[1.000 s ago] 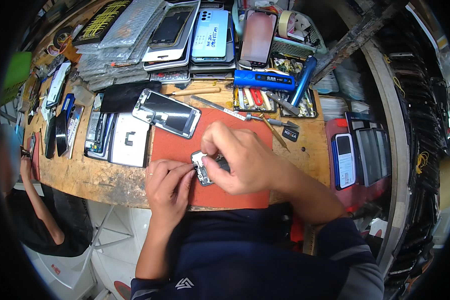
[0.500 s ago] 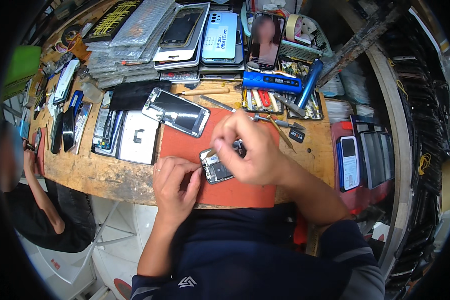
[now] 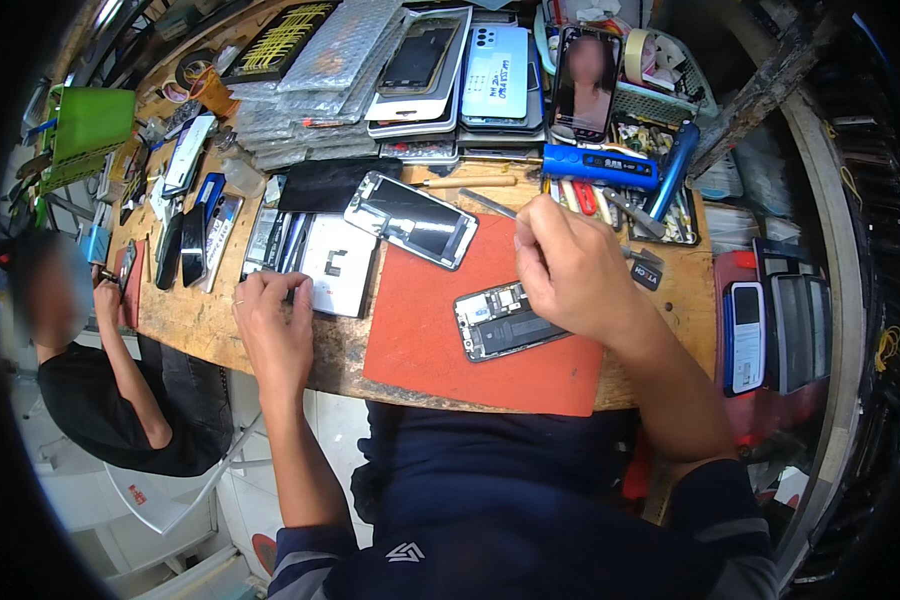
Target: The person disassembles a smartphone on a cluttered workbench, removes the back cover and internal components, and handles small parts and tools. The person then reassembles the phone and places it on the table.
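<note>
An opened dark phone body, its internals showing, lies on the orange mat. A detached phone screen assembly lies face up over the mat's upper left corner. My right hand hovers over the phone's right end, fingers curled tightly; what they hold is hidden. My left hand is left of the mat at the wooden bench's edge, fingers loosely bent and apart beside dark phone parts and a white box; its fingertips partly hide what lies beneath them.
Bubble-wrap packs, stacked phones, a blue tool and parts trays crowd the bench's back. Loose phones lie left. A co-worker works at far left. A red tray of phones is right, beside a wooden post.
My left hand has left the opened phone and moved left to the dark parts. My right hand has risen rightward, uncovering more of the phone's internals. The view has shifted slightly.
</note>
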A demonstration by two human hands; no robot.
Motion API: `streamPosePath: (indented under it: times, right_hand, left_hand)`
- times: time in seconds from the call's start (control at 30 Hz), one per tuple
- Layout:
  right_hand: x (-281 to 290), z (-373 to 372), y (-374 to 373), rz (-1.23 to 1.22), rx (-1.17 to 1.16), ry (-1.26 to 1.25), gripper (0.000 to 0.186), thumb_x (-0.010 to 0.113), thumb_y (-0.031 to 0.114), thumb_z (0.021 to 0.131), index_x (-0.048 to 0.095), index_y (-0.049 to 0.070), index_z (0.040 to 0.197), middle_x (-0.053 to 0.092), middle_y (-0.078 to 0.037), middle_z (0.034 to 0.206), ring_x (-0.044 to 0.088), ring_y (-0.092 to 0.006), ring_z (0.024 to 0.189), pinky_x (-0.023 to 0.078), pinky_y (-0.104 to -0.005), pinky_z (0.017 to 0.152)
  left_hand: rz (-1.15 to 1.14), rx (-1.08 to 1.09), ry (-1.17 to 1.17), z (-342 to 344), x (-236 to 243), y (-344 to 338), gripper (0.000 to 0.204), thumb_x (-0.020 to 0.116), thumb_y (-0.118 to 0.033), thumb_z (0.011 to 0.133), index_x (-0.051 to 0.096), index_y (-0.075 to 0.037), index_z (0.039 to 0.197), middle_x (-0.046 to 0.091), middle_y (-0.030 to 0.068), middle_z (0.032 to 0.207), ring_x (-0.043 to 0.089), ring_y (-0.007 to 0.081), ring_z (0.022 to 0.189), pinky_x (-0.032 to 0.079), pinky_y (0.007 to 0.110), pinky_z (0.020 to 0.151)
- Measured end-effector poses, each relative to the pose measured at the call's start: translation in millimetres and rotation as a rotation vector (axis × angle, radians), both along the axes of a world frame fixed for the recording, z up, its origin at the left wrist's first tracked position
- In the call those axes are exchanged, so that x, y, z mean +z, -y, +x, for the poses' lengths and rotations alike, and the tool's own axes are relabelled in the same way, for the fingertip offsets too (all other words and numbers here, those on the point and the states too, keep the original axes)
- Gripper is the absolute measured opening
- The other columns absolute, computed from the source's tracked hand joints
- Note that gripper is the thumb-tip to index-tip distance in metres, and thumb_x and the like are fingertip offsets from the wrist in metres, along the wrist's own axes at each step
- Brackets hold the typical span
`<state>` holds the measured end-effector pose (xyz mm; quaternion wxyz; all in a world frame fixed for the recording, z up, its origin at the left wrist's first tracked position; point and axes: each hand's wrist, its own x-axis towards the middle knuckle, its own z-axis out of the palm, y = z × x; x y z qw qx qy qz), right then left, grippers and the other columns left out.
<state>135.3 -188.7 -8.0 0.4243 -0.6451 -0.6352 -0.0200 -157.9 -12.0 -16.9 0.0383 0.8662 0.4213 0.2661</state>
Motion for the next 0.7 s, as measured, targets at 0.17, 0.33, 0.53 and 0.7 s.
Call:
streamPosePath:
  times: [0.17,0.33,0.53,0.7]
  right_hand:
    - [1,-1,0,-0.017,0.0,-0.024,0.021,0.066,-0.004,0.088,0.052,0.002,0.102,0.068,-0.018,0.089,0.07,-0.042,0.078,0.055,-0.0494,0.068]
    - [-1,1,0,-0.022,-0.011,-0.049,0.02,0.066,-0.004,0.088,0.052,0.002,0.101,0.069,-0.018,0.09,0.071,-0.0427,0.078,0.055,-0.0503,0.067]
    - [-2,3,-2,-0.014,-0.019,-0.075,0.02,0.066,-0.002,0.089,0.051,0.002,0.102,0.068,-0.019,0.089,0.07,-0.0431,0.078,0.055,-0.0508,0.067]
    - [0,2,0,-0.039,-0.005,-0.042,0.021,0.065,-0.001,0.088,0.051,0.002,0.103,0.068,-0.019,0.09,0.07,-0.0443,0.08,0.054,-0.0528,0.068]
  left_hand:
    - [-0.035,0.055,-0.098,-7,7,-10,0.012,0.078,-0.01,0.09,0.079,-0.004,0.101,0.067,0.0117,0.1,0.061,0.0333,0.102,0.044,0.044,0.094]
    - [-0.097,0.071,-0.125,-7,9,-15,0.014,0.079,-0.012,0.09,0.081,-0.005,0.101,0.068,0.0119,0.098,0.062,0.0336,0.101,0.043,0.044,0.093]
    - [-0.068,0.076,-0.062,-10,16,-12,0.013,0.077,-0.014,0.093,0.08,-0.005,0.102,0.068,0.012,0.097,0.062,0.0338,0.102,0.044,0.044,0.094]
    - [-0.013,0.042,0.034,-7,31,5,0.011,0.076,-0.009,0.094,0.078,-0.003,0.103,0.065,0.0106,0.097,0.061,0.0313,0.099,0.045,0.042,0.092]
